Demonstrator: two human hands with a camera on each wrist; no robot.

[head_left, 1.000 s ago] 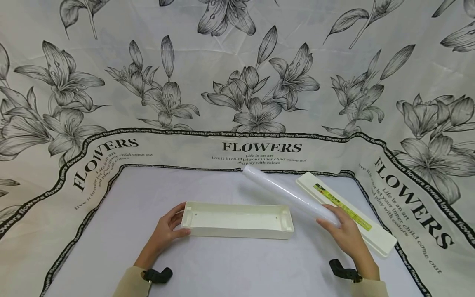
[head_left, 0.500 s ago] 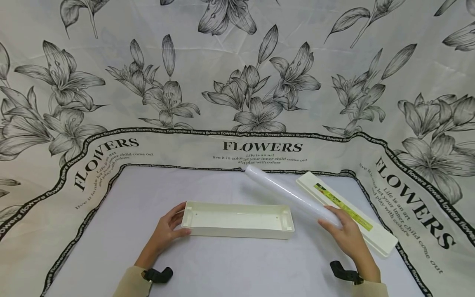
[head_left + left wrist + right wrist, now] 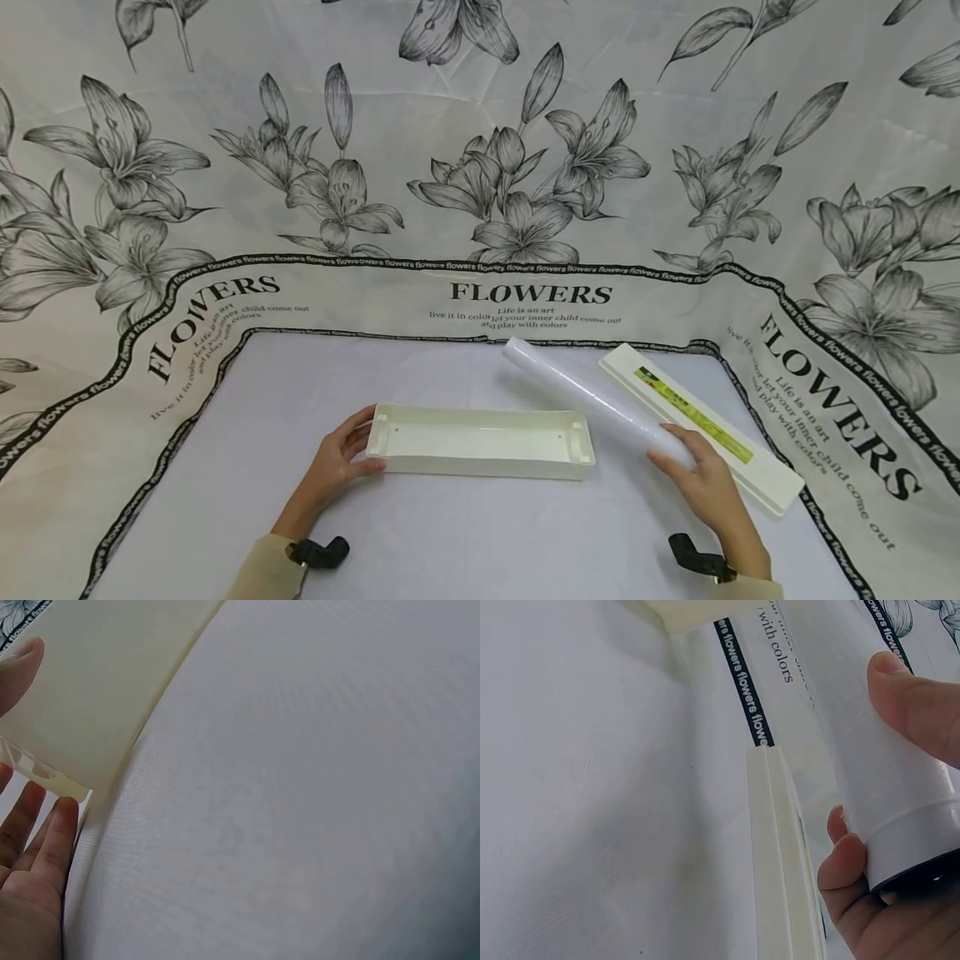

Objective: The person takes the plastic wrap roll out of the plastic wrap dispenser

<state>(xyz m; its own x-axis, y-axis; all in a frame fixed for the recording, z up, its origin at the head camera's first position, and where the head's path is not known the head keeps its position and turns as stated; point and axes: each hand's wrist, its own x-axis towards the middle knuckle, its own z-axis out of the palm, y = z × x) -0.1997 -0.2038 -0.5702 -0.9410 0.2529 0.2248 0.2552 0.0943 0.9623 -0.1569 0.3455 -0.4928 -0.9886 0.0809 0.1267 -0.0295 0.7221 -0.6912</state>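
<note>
A long off-white plastic box (image 3: 480, 467) with raised ends lies hollow side up on the table, nothing inside it. My left hand (image 3: 333, 468) grips its left end, thumb at the front corner and fingers behind the end; the left wrist view shows fingertips touching the box end (image 3: 71, 786). Slanting up and left from my right hand (image 3: 707, 483) is a roll of clear plastic film (image 3: 585, 392), held near its lower end between thumb and fingers. In the right wrist view the tube's dark end rim (image 3: 922, 871) shows beside the palm.
A matching off-white lid (image 3: 768, 483) with a yellow-green label (image 3: 701, 417) lies diagonally at the right, just beyond the roll. White cloth (image 3: 480, 542) covers the table, with a black-edged border printed "FLOWERS" (image 3: 531, 293). A flower-patterned sheet hangs behind.
The roll in my right hand has shifted slightly to the right and down. My left hand and the box stay in place; the head view has tilted a little.
</note>
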